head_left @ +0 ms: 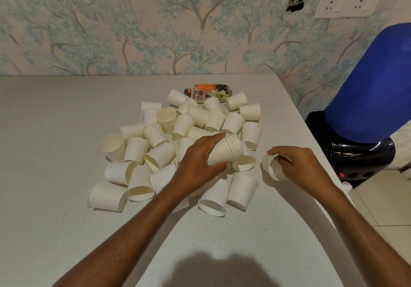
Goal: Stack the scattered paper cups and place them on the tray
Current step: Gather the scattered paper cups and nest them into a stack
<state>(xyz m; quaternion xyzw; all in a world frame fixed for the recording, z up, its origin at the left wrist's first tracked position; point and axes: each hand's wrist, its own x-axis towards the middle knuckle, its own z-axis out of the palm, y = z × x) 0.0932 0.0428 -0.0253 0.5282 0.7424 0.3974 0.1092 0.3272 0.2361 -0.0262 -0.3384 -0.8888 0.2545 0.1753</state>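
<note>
Head: cup (270, 164) apparently in right grip (300, 166)

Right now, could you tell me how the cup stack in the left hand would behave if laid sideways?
The cup stack looks like thin paper, so probably light, and the left hand could dent it. Being tapered, it would likely roll in a curve on the table.

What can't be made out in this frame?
Head view only:
- tray: near part hidden by cups.
- stack: left hand covers its base; rim count too fine.
- cup: right hand covers its base.
- blue bottle: cut off by the right edge.
</note>
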